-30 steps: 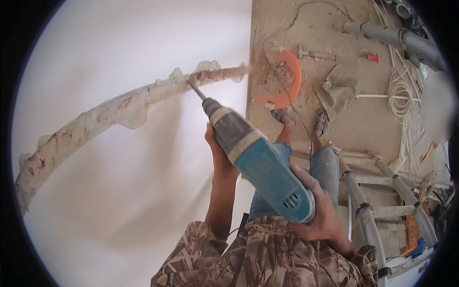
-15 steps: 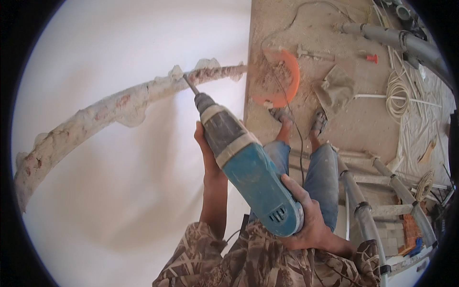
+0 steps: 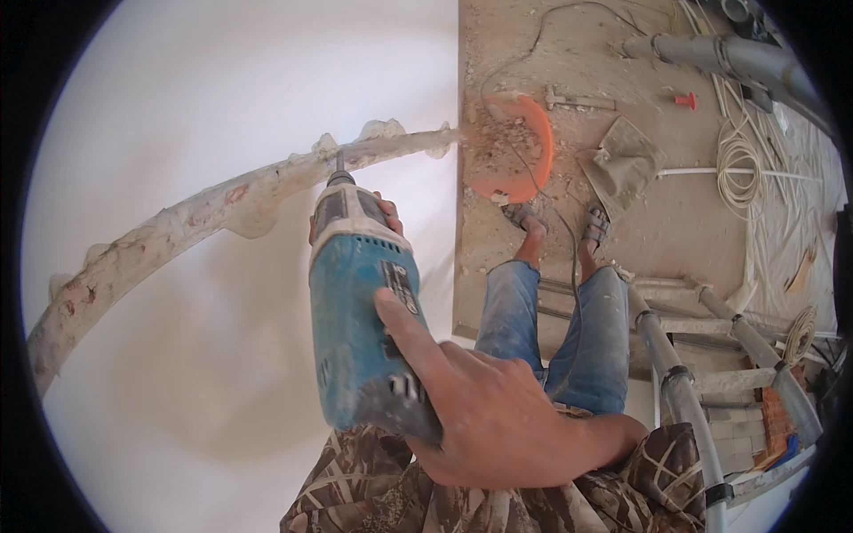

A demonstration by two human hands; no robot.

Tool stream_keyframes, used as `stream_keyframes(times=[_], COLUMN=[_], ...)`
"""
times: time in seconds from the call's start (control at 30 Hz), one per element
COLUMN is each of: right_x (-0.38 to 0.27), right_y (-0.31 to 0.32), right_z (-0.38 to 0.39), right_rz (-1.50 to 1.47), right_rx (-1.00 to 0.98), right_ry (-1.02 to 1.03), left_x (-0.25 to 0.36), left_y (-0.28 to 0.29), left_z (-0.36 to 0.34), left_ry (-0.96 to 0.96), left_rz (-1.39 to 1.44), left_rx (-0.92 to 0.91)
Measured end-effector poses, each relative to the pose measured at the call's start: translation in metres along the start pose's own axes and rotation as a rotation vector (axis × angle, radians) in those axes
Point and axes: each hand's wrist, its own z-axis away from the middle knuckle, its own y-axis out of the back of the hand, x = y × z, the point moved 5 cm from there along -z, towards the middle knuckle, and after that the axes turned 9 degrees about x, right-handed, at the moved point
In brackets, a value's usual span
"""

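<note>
A teal and grey rotary hammer [image 3: 364,284] points away from me toward a white wall [image 3: 222,338]. Its metal bit [image 3: 339,162] reaches the rough groove [image 3: 204,213] chased across the wall; exact contact is hard to tell. My left hand [image 3: 389,215] wraps round the front of the tool from beneath, with fingertips showing on its right side and the rest hidden. At the rear, my right hand [image 3: 498,413] grips the tool, its index finger stretched along the casing. The handle and trigger are hidden.
An orange tub [image 3: 538,160] with rubble stands below the groove's end, near my feet. A dark cable [image 3: 576,266] runs past my legs. To the right stands a metal ladder [image 3: 680,391]. A hammer [image 3: 582,101], a cloth [image 3: 622,164] and coiled cable [image 3: 739,169] lie on the dusty floor.
The rotary hammer has swung left and rolled over, its bit now pointing more squarely at the groove. My right hand has come round onto the rear's right side; my left is now mostly hidden.
</note>
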Motion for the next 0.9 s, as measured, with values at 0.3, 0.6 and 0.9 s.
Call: stream_keyframes(times=[0.3,0.6,0.9], right_x=[0.105,0.125,0.093], right_y=[0.01,0.006,-0.016], right_z=[0.056,0.09,0.045], right_rz=[-0.126,-0.254,-0.221], right_rx=[0.321,0.402,0.319], right_ry=[0.044,0.044,0.021], left_x=[-0.077,-0.099,-0.057], left_y=[0.024,0.051,0.022], left_z=[-0.015,-0.008,0.003], left_ry=[-0.18,-0.375,-0.285], left_rz=[-0.258,-0.468,-0.342], left_rx=[-0.151,0.07,-0.06])
